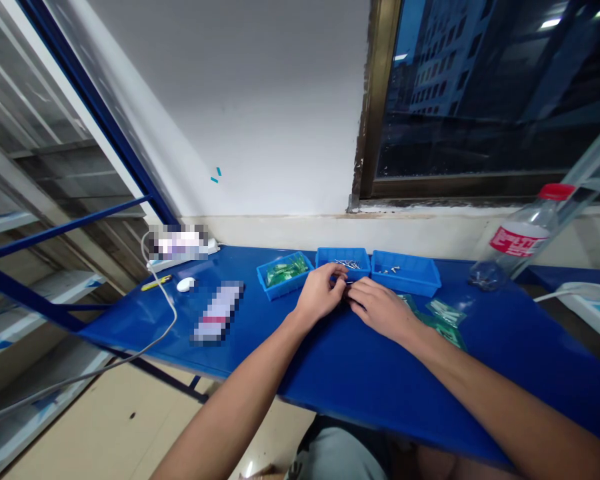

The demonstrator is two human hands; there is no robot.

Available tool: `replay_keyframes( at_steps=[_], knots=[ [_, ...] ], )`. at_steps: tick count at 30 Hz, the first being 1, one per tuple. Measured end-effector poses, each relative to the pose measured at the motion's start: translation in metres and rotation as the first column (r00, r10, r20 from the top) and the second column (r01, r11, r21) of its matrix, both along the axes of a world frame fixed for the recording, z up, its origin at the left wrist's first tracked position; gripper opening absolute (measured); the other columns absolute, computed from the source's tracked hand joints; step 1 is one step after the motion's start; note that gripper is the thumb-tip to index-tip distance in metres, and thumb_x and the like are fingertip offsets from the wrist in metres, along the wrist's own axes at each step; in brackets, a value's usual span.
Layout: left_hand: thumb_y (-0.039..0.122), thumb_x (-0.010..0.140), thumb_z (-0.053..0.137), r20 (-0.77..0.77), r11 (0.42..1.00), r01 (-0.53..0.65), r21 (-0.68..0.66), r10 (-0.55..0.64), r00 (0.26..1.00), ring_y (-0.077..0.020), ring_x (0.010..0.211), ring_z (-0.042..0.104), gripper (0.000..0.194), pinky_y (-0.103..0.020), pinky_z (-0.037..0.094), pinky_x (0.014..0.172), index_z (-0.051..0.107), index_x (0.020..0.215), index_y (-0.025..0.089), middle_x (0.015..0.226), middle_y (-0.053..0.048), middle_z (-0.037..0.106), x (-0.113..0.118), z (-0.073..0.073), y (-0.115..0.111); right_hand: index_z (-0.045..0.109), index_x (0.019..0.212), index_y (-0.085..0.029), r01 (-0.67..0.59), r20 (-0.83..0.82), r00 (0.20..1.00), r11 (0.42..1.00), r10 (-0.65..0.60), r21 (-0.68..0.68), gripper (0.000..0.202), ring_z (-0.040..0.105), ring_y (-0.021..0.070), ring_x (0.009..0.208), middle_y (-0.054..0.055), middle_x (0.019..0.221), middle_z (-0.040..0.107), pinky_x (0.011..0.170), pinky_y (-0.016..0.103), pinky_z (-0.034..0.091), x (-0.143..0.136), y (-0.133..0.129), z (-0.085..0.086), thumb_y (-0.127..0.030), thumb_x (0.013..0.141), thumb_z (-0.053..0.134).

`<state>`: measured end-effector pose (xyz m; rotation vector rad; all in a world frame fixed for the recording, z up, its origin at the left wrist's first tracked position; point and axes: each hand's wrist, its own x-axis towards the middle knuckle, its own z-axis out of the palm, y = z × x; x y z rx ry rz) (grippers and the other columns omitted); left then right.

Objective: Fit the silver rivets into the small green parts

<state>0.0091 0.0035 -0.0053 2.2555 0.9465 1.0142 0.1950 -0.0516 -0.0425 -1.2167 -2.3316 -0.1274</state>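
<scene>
My left hand [320, 292] and my right hand [380, 308] meet over the blue table, fingertips close together just in front of the middle blue bin [323, 260]. Both are closed in a pinch; whatever small thing lies between the fingers is too hidden to make out. Behind them, the middle bin holds several thin metal screws [350, 264], or similar pieces. The right blue bin [415, 280] has a few small pieces [394, 270] in it. In the left blue bin [280, 291] are small green packets [286, 269]. Clear bags with green and pale pieces [447, 312] lie beside my right forearm.
A red-capped plastic bottle [520, 240] stands at the back right. Toward the left are a yellow cutter [156, 283], a round white object [185, 285], a power strip [200, 253] and a cable [173, 317]. The wall and window rise behind the table [350, 373].
</scene>
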Motion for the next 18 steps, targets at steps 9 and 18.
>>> replay_keyframes(
  at_steps=[9,18],
  knots=[
    [0.009,0.090,0.057,-0.040,0.999,0.018,0.032,-0.017,0.999,-0.0206,0.097,0.074,0.027,-0.031,0.059,0.088,0.071,0.110,0.018,0.105,-0.006,0.079,-0.0002,-0.0010,0.0017,0.065,0.092,-0.023,0.060,0.055,0.997,0.998,-0.062,0.027,0.017,0.066,0.0269,0.100,0.008,0.094,0.071,0.085,0.040,0.054,0.0009,-0.0006,0.0021,-0.011,0.098,0.055],
    [0.013,0.093,0.057,-0.081,0.998,0.020,0.058,-0.016,0.997,-0.0216,0.099,0.074,0.023,-0.032,0.059,0.089,0.072,0.110,0.018,0.107,-0.006,0.079,-0.0011,-0.0027,0.0027,0.070,0.098,-0.023,0.018,-0.074,0.997,1.000,-0.019,-0.012,0.023,0.067,0.0266,0.099,0.008,0.098,0.073,0.086,0.042,0.056,0.0030,0.0011,0.0006,-0.009,0.099,0.052]
  ],
)
